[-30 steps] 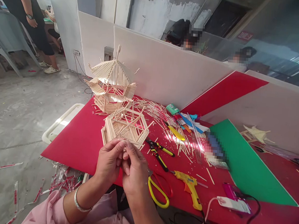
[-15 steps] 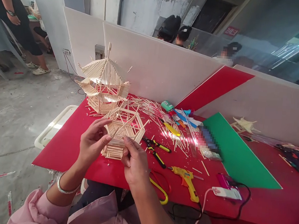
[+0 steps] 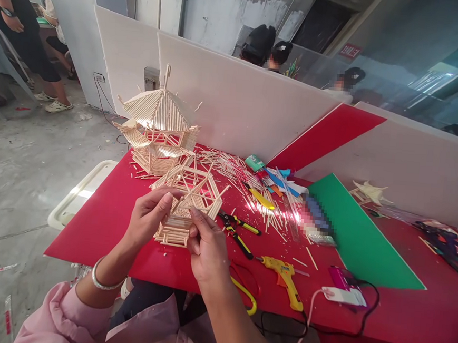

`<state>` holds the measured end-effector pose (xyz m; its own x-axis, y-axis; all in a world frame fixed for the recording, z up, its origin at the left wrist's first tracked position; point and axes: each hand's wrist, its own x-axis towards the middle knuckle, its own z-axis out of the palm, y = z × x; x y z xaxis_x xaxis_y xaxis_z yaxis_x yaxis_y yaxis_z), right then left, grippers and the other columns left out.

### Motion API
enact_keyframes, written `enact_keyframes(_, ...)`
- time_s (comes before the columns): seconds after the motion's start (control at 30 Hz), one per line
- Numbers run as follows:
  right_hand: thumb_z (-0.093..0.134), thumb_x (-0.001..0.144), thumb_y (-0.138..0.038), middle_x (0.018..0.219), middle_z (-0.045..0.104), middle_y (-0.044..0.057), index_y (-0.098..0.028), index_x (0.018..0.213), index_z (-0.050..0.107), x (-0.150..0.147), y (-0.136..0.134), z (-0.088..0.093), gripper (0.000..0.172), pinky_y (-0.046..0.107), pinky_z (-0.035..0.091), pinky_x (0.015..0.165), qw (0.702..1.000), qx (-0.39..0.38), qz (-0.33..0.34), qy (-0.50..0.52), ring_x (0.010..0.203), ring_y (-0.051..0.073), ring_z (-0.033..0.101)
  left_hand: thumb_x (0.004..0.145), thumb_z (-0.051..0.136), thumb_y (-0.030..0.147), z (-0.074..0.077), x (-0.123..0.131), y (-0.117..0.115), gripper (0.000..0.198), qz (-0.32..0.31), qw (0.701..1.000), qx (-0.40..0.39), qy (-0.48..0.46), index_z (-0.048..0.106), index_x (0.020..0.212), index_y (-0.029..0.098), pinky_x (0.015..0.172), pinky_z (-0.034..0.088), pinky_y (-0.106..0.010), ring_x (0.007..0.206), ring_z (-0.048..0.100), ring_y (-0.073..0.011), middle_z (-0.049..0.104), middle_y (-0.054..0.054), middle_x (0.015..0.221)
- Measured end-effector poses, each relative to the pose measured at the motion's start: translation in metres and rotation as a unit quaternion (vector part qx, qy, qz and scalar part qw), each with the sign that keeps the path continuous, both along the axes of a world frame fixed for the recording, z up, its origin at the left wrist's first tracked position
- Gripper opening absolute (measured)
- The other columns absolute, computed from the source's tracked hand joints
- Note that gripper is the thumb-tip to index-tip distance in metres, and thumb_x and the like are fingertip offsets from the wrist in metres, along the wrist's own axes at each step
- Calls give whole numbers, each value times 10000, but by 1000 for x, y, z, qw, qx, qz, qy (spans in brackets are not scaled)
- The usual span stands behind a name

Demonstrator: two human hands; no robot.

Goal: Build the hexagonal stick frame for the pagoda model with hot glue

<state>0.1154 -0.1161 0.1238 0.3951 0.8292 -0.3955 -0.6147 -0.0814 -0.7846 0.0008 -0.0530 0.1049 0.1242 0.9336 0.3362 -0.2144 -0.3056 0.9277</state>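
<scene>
1. On my feed the left hand (image 3: 146, 218) and right hand (image 3: 209, 244) sit slightly apart, thumbs bent in toward the index fingers. Can't tell if either is pinching a sliver of stick; it's too small.
2. Right behind them on the red tabletop (image 3: 101, 225) is the open hexagonal stick frame (image 3: 172, 234): pale wood, stacked rails up the near side, bars crossing the top. My view of its near-left part is blocked by fingers.
3. Beside my right forearm: scissors (image 3: 253, 305), mostly covered; yellow-and-black pliers (image 3: 242, 245) and a yellow glue gun (image 3: 289, 284) are clearer.
4. Farther back, a finished-looking stick pagoda (image 3: 158, 108) with a ribbed peaked roof, plus scattered sticks (image 3: 229, 166).
5. Writing: the green packet (image 3: 254, 163) has print I can't read, and the red wall sign (image 3: 350, 50) is just smudged characters.
</scene>
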Motion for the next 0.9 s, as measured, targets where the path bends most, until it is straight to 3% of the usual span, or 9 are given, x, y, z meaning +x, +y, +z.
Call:
enact_keyframes(0.1,869,546,-362,468,457,-89,-167,602,641,0,0,0,306,183,104,355,1000,-6,1,-2,380,8,262,906,599,519,2,-1,-1,386,-41,999,-10,30,790,947,186,623,474,-271,671,605,-174,603,-29,614)
enact_keyframes(0.4,884,520,-358,464,463,-90,-165,636,671,0,1,-1,310,170,117,351,1000,-9,-10,5,373,3,265,910,597,513,1,-1,0,380,-31,999,-16,27,792,940,188,580,444,-259,635,580,-154,614,-26,626)
enact_keyframes(0.67,880,532,-393,467,460,-93,-163,668,679,-1,2,-3,334,171,111,342,1000,-4,-11,-6,361,0,240,896,632,480,1,0,0,339,-29,999,-18,20,786,890,178,550,437,-243,666,598,-146,699,-63,796)
enact_keyframes(0.9,895,507,-407,465,464,-91,-160,677,693,0,3,-4,362,162,131,343,1000,-5,-12,1,368,0,256,879,652,479,1,0,-1,333,-24,999,-19,20,785,865,174,568,462,-259,652,608,-155,696,-57,741)
